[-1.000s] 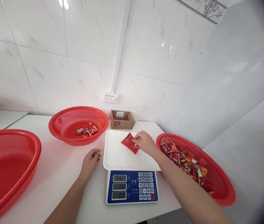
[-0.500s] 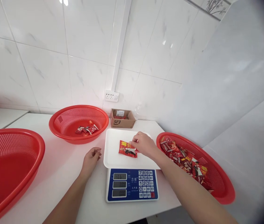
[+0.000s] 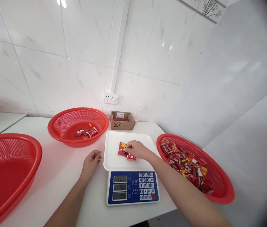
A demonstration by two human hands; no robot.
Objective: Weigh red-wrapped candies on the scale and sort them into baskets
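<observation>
On the white weighing pan [image 3: 111, 162] of a digital scale [image 3: 133, 188] lies a flat red snack packet [image 3: 121, 147] with yellow lettering, partly covered by my right hand [image 3: 138, 150]. My right fingers are pinched on a smaller red snack packet [image 3: 131, 157] with white spots, which overlaps the first one. To the left of the pan, my left hand [image 3: 90, 163] rests on the white table with its fingers curled together, and nothing shows in them. The scale's blue panel has number keys and several small displays.
A red basket [image 3: 228, 189] heaped with red packets stands at the right. Another red basket [image 3: 60, 137] behind my left hand holds several small packets. A large red basket [image 3: 37, 151] sits at the left. A cardboard box [image 3: 124, 126] stands behind the scale, below a wall socket [image 3: 111, 98].
My right hand has moved left and slightly down over the larger packet, bringing the spotted packet onto it. My left hand stays in place. The view has shifted slightly.
</observation>
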